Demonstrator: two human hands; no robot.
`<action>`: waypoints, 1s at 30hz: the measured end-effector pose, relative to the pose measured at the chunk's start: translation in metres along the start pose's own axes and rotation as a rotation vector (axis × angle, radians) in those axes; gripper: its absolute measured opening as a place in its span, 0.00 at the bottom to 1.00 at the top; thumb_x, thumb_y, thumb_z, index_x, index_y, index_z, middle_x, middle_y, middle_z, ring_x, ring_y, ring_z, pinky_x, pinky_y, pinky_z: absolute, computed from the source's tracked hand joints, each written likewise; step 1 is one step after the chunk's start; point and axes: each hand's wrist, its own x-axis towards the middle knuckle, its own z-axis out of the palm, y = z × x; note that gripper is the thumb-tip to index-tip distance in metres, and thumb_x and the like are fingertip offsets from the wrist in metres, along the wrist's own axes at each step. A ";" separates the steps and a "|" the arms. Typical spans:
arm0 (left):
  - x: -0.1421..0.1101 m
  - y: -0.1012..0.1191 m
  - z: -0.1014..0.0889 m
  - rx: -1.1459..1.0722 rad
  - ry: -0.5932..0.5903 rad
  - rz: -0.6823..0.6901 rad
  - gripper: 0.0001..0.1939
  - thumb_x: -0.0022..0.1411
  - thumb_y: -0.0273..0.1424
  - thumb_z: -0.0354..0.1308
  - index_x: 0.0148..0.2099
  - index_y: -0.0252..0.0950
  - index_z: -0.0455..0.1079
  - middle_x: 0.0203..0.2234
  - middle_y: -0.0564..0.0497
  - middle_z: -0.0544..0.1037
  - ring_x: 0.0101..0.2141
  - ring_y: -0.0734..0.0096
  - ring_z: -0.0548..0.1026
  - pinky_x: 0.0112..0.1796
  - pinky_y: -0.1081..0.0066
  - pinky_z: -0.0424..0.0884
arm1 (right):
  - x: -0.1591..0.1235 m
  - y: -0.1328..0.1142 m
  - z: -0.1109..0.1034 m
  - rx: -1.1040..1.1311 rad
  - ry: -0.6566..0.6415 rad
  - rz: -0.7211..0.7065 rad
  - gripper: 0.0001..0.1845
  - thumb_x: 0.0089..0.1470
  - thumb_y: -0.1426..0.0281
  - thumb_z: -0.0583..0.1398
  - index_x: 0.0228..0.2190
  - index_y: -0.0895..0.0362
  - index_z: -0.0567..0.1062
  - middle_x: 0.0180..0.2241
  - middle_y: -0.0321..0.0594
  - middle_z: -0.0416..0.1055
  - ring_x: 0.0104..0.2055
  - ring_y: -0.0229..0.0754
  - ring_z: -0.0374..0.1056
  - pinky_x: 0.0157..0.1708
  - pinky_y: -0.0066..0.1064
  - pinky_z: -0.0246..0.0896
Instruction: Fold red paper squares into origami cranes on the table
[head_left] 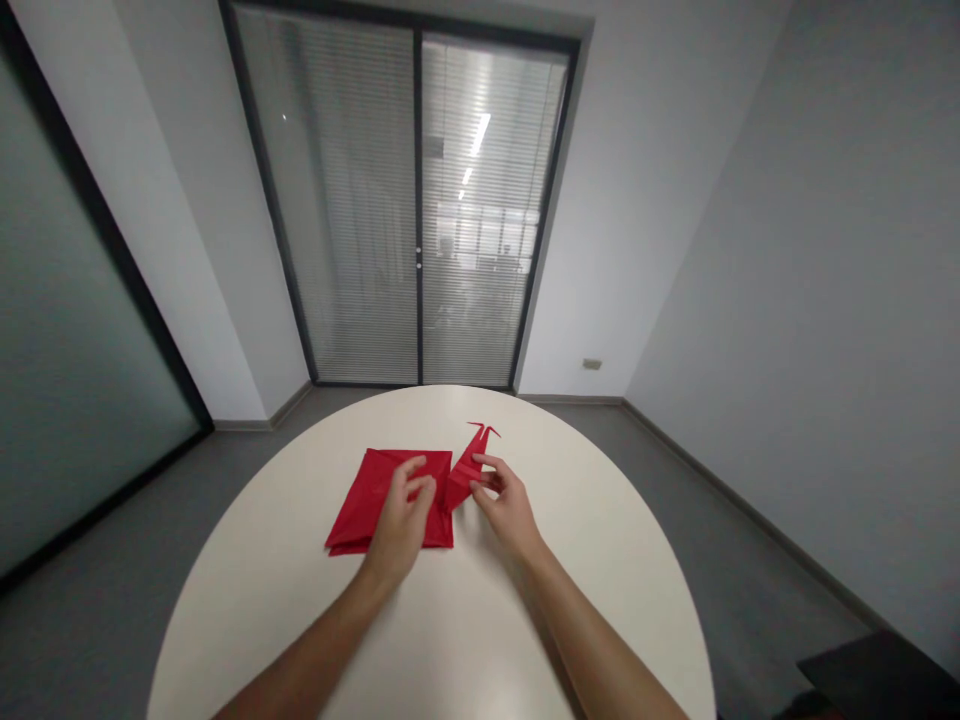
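My right hand [510, 503] pinches the edge of a red folded-paper figure [463, 478], thumb against fingers. The figure stands tilted up and to the right, with two thin bent points at its top. Flat on the table lies a stack of red folded paper [365, 495], its right edge beside the figure's lower end. Above this stack, my left hand [407, 512] hovers with curved fingers and a gap between thumb and forefinger; nothing shows in it. Whether the left fingertips touch the paper cannot be seen.
Both arms reach over a round cream table [592, 600]. Beyond it stands a glass partition [360, 220] with blinds and a dark frame. A wall socket [592, 364] sits low on the back wall. At the lower right is a dark flat object [877, 675].
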 end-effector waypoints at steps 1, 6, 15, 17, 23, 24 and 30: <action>0.002 -0.007 0.009 -0.005 -0.016 -0.016 0.20 0.63 0.39 0.60 0.54 0.38 0.67 0.53 0.42 0.75 0.50 0.61 0.75 0.49 0.64 0.72 | -0.004 -0.002 0.002 -0.033 -0.041 -0.034 0.20 0.52 0.67 0.64 0.49 0.54 0.74 0.45 0.43 0.76 0.42 0.44 0.73 0.47 0.39 0.67; 0.007 -0.048 0.035 -0.042 -0.078 0.003 0.16 0.62 0.39 0.59 0.49 0.37 0.68 0.43 0.44 0.79 0.45 0.62 0.78 0.48 0.64 0.72 | -0.009 -0.005 0.004 -0.063 -0.124 -0.050 0.20 0.55 0.70 0.63 0.50 0.52 0.71 0.39 0.40 0.74 0.37 0.41 0.69 0.42 0.35 0.66; 0.013 -0.047 0.027 -0.219 -0.260 -0.151 0.20 0.61 0.46 0.60 0.44 0.34 0.77 0.40 0.43 0.83 0.43 0.57 0.79 0.49 0.62 0.72 | 0.005 -0.015 0.005 0.210 -0.215 0.131 0.29 0.53 0.58 0.67 0.54 0.50 0.70 0.44 0.41 0.74 0.39 0.41 0.70 0.38 0.32 0.65; 0.012 -0.042 0.026 -0.220 -0.320 -0.148 0.22 0.62 0.47 0.59 0.47 0.34 0.77 0.40 0.43 0.83 0.43 0.57 0.79 0.49 0.61 0.72 | 0.006 -0.018 0.004 0.203 -0.258 0.146 0.29 0.50 0.58 0.68 0.53 0.50 0.72 0.47 0.42 0.74 0.43 0.43 0.70 0.40 0.33 0.66; 0.005 -0.035 0.019 -0.152 -0.423 -0.103 0.23 0.62 0.41 0.60 0.57 0.37 0.73 0.50 0.44 0.79 0.51 0.57 0.76 0.56 0.61 0.68 | 0.005 -0.010 0.005 0.187 -0.188 0.200 0.19 0.49 0.57 0.69 0.40 0.53 0.80 0.42 0.42 0.77 0.41 0.46 0.72 0.40 0.35 0.67; 0.003 -0.034 0.019 -0.113 -0.428 -0.080 0.24 0.60 0.38 0.62 0.58 0.38 0.72 0.52 0.44 0.78 0.52 0.57 0.75 0.56 0.61 0.68 | 0.005 -0.008 0.005 0.164 -0.153 0.181 0.17 0.49 0.57 0.69 0.38 0.54 0.80 0.42 0.42 0.77 0.43 0.47 0.72 0.42 0.36 0.67; 0.000 -0.035 0.023 -0.026 -0.350 -0.051 0.19 0.64 0.36 0.58 0.56 0.39 0.73 0.51 0.44 0.78 0.53 0.57 0.74 0.57 0.60 0.67 | 0.002 -0.008 0.007 0.025 -0.081 0.157 0.18 0.50 0.56 0.69 0.37 0.56 0.82 0.38 0.43 0.79 0.41 0.49 0.73 0.45 0.40 0.66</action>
